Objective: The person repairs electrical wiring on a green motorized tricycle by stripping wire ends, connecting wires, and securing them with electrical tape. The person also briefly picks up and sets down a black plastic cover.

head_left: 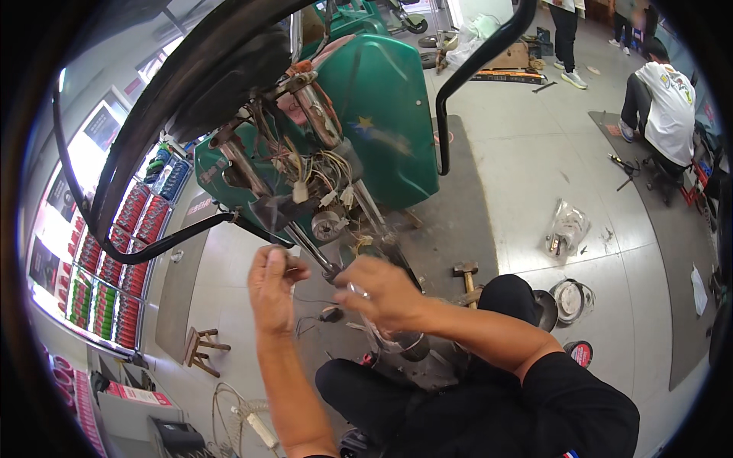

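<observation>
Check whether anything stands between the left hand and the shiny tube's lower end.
Nothing visible does: only floor shows between the left hand and the shiny tube. The blurred right hand is at the tube's other side.

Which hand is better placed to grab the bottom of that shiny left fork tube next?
Probably the right hand: its blurred fingers are beside the lower end of the left fork tube. The left hand is farther left, fingers curled.

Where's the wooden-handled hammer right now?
In the head view, the hammer is right of centre, to the right of the person's right hand and just left of the bent right knee.
</observation>
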Demonstrator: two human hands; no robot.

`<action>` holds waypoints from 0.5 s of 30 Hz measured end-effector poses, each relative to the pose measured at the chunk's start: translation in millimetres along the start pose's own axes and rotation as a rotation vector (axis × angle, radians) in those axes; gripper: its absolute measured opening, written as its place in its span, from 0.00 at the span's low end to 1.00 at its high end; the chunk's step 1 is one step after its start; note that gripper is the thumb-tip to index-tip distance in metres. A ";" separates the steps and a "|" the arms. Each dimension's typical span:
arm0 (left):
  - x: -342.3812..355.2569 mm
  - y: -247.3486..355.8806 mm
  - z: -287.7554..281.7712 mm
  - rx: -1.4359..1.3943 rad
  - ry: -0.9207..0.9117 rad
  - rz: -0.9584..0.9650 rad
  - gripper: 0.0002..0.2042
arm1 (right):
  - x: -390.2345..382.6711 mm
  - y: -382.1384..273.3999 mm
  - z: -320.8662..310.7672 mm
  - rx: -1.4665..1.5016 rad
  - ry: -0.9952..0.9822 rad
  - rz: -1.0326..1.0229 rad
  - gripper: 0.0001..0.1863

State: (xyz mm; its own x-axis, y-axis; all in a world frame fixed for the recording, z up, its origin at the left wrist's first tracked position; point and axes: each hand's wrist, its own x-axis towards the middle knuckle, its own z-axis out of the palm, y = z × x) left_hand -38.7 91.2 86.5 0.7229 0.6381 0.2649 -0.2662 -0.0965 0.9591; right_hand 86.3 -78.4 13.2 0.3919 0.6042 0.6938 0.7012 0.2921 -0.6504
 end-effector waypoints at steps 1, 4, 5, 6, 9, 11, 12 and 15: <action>2.9 4.5 -13.6 0.049 0.059 0.016 0.10 | 5.0 3.6 -13.7 -0.017 0.003 0.110 0.14; 14.1 15.6 -55.9 0.213 0.230 0.081 0.13 | 23.1 50.7 -40.9 -0.077 0.192 0.227 0.11; 20.9 19.2 -62.5 0.349 0.279 0.112 0.13 | 25.1 66.9 -48.0 -0.029 0.207 0.350 0.11; 27.3 23.2 -65.5 0.487 0.332 0.138 0.14 | 30.0 74.8 -54.3 -0.038 0.222 0.358 0.11; 44.7 19.0 -66.4 0.687 0.384 0.252 0.14 | 41.0 89.3 -62.2 -0.008 0.238 0.360 0.11; 51.5 9.5 -62.4 0.708 0.378 0.225 0.14 | 49.7 88.2 -64.6 -0.012 0.249 0.335 0.11; 55.1 3.9 -60.5 0.719 0.373 0.213 0.14 | 55.1 83.3 -65.4 -0.009 0.243 0.289 0.12; 61.2 -12.4 -58.1 0.694 0.348 0.221 0.14 | 72.5 68.2 -61.6 -0.017 0.216 0.174 0.17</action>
State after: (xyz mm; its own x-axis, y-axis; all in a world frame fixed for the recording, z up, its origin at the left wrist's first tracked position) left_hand -28.2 175.8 85.0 0.4292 0.7391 0.5191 0.1599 -0.6279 0.7617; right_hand 199.2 -60.3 38.2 0.6238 0.4712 0.6236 0.6217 0.1843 -0.7612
